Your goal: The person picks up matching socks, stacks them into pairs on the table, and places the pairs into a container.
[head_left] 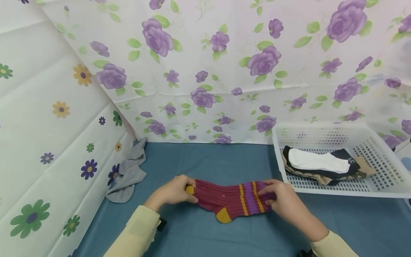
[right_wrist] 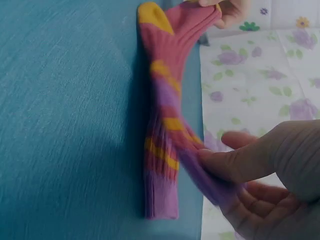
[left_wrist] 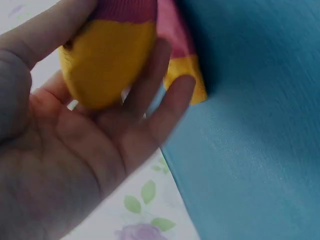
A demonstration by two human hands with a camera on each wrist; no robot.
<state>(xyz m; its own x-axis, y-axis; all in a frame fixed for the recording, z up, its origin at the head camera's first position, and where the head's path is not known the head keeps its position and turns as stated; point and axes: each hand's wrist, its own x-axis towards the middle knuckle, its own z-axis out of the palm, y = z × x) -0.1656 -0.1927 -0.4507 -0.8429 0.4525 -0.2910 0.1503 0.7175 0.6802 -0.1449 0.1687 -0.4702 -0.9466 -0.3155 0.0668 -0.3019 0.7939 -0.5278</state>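
Note:
A maroon ribbed sock (head_left: 212, 194) with yellow toe and heel and purple and yellow stripes is stretched sideways between both hands. My left hand (head_left: 173, 192) pinches its yellow toe (left_wrist: 110, 62), thumb on one face and fingers behind. At the other end my right hand (head_left: 283, 200) holds the purple cuff (right_wrist: 207, 175) between thumb and fingers. Under the held sock lies a matching one on the table; its cuff (right_wrist: 161, 197) shows in the right wrist view and its yellow toe (left_wrist: 187, 75) in the left wrist view. The held sock hides much of it from above.
At the right stands a white perforated plastic basket (head_left: 390, 160) with white socks (head_left: 318, 160) on top of black and brown patterned ones. Crumpled grey socks (head_left: 126, 178) lie at the left edge of the blue table cover (head_left: 205, 160). Flowered sheets (head_left: 192, 71) rise behind and at the left.

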